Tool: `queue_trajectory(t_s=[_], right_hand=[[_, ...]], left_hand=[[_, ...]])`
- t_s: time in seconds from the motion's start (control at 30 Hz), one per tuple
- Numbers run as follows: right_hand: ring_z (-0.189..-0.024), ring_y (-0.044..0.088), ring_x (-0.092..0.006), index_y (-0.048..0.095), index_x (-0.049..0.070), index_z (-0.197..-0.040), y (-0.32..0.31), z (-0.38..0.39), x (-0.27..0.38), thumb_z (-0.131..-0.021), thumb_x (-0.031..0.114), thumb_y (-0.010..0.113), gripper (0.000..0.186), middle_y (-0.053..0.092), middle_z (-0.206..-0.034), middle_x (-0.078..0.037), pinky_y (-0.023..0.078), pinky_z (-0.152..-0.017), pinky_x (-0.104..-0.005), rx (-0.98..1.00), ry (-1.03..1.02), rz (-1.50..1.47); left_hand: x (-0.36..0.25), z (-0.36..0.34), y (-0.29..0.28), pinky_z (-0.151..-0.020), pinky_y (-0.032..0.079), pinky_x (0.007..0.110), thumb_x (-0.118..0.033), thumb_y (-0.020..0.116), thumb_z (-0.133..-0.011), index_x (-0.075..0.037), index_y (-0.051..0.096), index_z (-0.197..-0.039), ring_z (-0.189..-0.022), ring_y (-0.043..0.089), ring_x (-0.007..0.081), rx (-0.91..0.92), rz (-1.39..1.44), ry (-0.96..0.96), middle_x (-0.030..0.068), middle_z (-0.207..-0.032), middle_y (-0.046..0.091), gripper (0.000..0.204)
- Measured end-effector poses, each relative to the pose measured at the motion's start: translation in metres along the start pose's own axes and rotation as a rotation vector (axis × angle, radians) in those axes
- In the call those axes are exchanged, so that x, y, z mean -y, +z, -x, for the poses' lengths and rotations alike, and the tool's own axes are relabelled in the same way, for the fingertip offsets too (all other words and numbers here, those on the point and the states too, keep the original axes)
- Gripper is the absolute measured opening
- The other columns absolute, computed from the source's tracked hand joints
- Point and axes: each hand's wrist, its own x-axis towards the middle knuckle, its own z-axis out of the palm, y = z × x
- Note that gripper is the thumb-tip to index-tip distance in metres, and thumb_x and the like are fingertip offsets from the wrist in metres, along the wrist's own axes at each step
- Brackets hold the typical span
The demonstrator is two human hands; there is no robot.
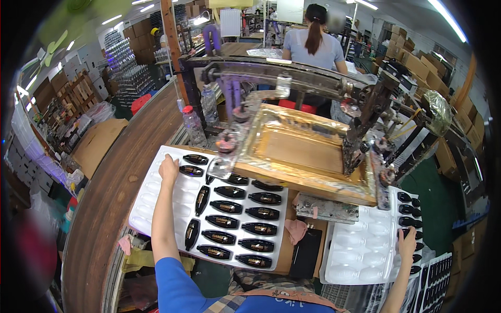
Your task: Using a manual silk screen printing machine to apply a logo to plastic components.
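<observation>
Glossy black bottles with gold print lie in several rows in a white moulded tray on the left; two of them are turned lengthwise. My left hand is over this tray, beside the left end of a black bottle, finger and thumb slightly apart with nothing visible between them. At the right, my right hand grips another black bottle above the edge of a second white tray. More black bottles line that edge.
A screen printing frame with a wooden border stands between the trays, over a metal fixture. A pink cloth lies below it. A red-capped plastic bottle stands behind the left tray. Another person sits beyond the machine.
</observation>
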Motion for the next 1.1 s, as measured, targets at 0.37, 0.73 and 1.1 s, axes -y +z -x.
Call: queue_trajectory(t_s=[0.37,0.73,1.1], right_hand=[[-0.094,0.050,-0.0143,0.045,0.002,-0.113,-0.046,0.020,0.148,-0.077,0.010,0.057,0.039,0.045,-0.118,-0.008,0.042,-0.077,-0.0251,0.105,-0.293,-1.033],[-0.089,0.056,-0.0245,0.055,0.002,-0.104,-0.072,0.022,0.306,-0.072,0.032,0.067,0.045,0.059,-0.098,-0.011,0.042,-0.078,-0.0308,0.295,-0.649,-0.722],[-0.105,0.046,-0.0361,0.050,-0.003,-0.108,-0.046,0.008,0.217,-0.080,0.024,0.055,0.039,0.052,-0.108,-0.023,0.036,-0.088,-0.0383,0.088,-0.399,-0.668]], left_hand=[[-0.229,0.114,-0.050,-0.074,0.045,0.031,-0.015,0.053,-0.080,-0.002,0.056,-0.101,-0.080,0.058,0.0223,0.077,0.915,1.042,0.0097,-0.089,0.061,0.024],[-0.275,0.103,-0.105,-0.067,0.044,0.020,-0.010,0.058,-0.080,-0.001,0.059,-0.096,-0.072,0.054,0.0074,0.777,1.709,0.458,0.0017,-0.085,0.060,0.019],[0.016,0.051,-0.068,-0.063,0.050,0.024,-0.006,0.056,-0.080,-0.001,0.055,-0.099,-0.072,0.058,0.0123,0.156,1.355,-0.048,0.0072,-0.082,0.061,0.019]])
